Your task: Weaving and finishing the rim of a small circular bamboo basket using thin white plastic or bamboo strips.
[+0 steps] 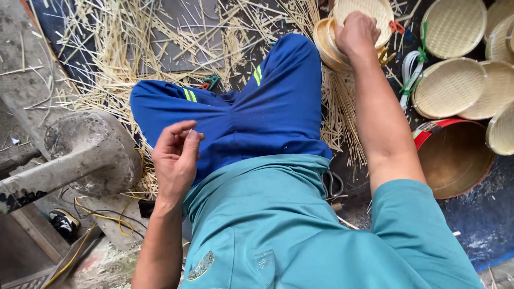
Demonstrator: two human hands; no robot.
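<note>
Currently I am extending the right hand point(356, 33), closing it on the stacked bamboo steamer point(342, 37); the left hand point(175, 158) is hovering half-open, empty, above the blue lap point(257, 112).

Right hand point(356, 33) covers middle of the woven tray stack point(342, 32), so grip underneath can't be seen; stack top cut by frame edge. Left hand point(175, 160) fingers curled, can't tell if anything's pinched. Woven lids point(455, 59) at right cropped by top/right edges. Red-rimmed tub point(455, 158) partly behind forearm. Scissors point(333, 184) mostly hidden by shirt.
</note>
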